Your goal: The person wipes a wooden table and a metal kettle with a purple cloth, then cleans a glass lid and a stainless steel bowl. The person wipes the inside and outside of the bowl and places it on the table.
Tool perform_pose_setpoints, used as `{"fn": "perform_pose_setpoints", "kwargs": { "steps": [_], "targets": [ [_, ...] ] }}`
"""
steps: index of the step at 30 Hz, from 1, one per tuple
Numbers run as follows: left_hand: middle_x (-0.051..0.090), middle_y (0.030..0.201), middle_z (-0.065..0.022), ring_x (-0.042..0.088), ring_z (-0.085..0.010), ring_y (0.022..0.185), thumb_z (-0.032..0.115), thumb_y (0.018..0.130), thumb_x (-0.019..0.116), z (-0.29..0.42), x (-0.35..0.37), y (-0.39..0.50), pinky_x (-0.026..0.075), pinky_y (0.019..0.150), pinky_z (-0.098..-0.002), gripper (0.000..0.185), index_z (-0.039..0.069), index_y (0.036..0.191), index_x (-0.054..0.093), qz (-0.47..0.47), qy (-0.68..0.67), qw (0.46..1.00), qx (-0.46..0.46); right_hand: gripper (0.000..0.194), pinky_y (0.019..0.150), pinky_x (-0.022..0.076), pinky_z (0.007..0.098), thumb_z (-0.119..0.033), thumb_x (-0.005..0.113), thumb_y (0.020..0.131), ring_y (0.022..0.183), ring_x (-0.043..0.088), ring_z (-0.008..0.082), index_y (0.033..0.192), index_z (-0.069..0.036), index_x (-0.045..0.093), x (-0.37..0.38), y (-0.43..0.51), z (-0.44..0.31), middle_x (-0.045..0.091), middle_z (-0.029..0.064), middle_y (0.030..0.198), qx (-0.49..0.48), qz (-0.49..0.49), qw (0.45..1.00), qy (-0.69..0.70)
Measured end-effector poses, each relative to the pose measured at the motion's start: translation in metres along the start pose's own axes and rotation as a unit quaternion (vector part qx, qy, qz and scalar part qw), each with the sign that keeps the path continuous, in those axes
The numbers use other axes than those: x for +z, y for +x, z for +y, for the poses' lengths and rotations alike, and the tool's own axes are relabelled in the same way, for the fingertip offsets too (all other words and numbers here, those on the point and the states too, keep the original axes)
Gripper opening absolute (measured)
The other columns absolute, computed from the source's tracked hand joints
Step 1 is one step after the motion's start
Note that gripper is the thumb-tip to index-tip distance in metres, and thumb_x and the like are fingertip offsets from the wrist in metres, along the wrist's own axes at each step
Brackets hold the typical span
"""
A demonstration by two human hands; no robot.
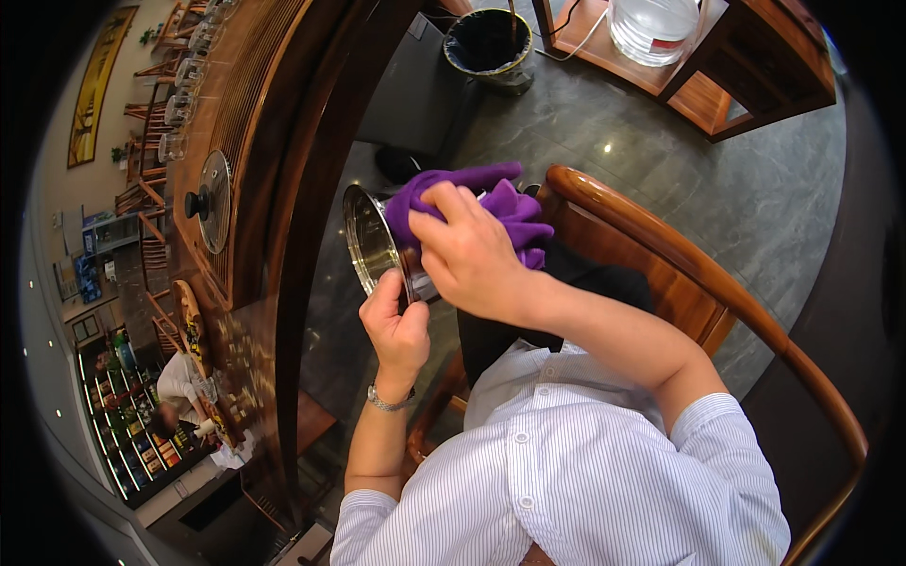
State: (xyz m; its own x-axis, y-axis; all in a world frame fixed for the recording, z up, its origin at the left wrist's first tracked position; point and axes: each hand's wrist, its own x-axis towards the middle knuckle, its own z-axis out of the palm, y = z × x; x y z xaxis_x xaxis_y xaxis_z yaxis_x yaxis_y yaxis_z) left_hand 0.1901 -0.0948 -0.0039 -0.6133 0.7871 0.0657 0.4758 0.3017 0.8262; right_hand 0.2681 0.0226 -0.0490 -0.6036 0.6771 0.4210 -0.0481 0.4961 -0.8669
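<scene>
A shiny metal pot (371, 237), tilted on its side with its mouth facing the table, is held over the floor in front of my lap. My left hand (396, 322), with a metal wristwatch below it, grips the pot's rim between thumb and fingers. My right hand (471, 258) holds a bunched purple cloth (509, 212) against the pot's outer side. The pot's far side is hidden by the cloth and hand. On the wooden table lies a round glass lid (216, 201) with a black knob.
Glass cups (180, 110) line the slatted wooden tea table (297, 134). A lined waste bin (488, 42) and a wooden stand (644, 78) bearing a clear water container (655, 28) stand beyond. The wooden chair's armrest (658, 240) curves beside me. Another person sits at the table's far end.
</scene>
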Motion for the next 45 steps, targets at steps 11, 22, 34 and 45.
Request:
{"fn": "perform_pose_setpoints", "kwargs": {
  "steps": [11,22,34,45],
  "targets": [
    [0.045,0.062,0.002,0.037,-0.0043,0.059,0.006,0.087,0.061,-0.007,-0.002,0.005,0.032,0.051,-0.0217,0.016,-0.002,0.077,0.051,0.019,-0.045,0.998,-0.032,0.028,0.072,0.0436,0.0411,-0.002,0.059,0.07,0.086,0.051,0.0322,0.097,-0.001,0.059,-0.008,-0.034,0.009,0.051,0.0149,0.099,0.025,0.009,0.999,-0.018],
    [0.043,0.063,0.0014,0.034,-0.0062,0.061,0.017,0.094,0.06,-0.012,-0.003,0.003,0.033,0.052,-0.0216,0.031,-0.003,0.074,0.048,0.017,0.024,0.999,0.029,0.028,0.07,0.0436,0.0402,-0.001,0.059,0.069,0.084,0.051,0.0324,0.098,0.001,0.058,-0.004,-0.016,0.013,0.049,0.0148,0.097,0.049,0.003,0.999,-0.018],
    [0.044,0.062,-0.0113,0.041,-0.0213,0.052,0.02,0.089,0.065,-0.016,-0.008,0.002,0.037,0.051,-0.0299,0.033,-0.005,0.073,0.051,-0.002,0.047,0.997,0.061,0.024,0.074,0.0447,0.0418,0.001,0.056,0.071,0.088,0.052,0.0345,0.095,0.001,0.057,-0.002,-0.026,0.013,0.049,0.0167,0.097,0.046,0.029,0.998,0.034],
    [0.045,0.058,-0.0121,0.045,-0.0302,0.049,0.01,0.085,0.064,-0.027,-0.012,0.012,0.035,0.046,-0.0364,0.026,-0.001,0.067,0.049,-0.063,0.147,0.957,0.243,0.014,0.076,0.045,0.0428,-0.002,0.055,0.075,0.089,0.053,0.036,0.089,0.0,0.055,0.001,-0.006,0.027,0.049,0.017,0.096,0.072,0.051,0.995,0.054]
  ]
}}
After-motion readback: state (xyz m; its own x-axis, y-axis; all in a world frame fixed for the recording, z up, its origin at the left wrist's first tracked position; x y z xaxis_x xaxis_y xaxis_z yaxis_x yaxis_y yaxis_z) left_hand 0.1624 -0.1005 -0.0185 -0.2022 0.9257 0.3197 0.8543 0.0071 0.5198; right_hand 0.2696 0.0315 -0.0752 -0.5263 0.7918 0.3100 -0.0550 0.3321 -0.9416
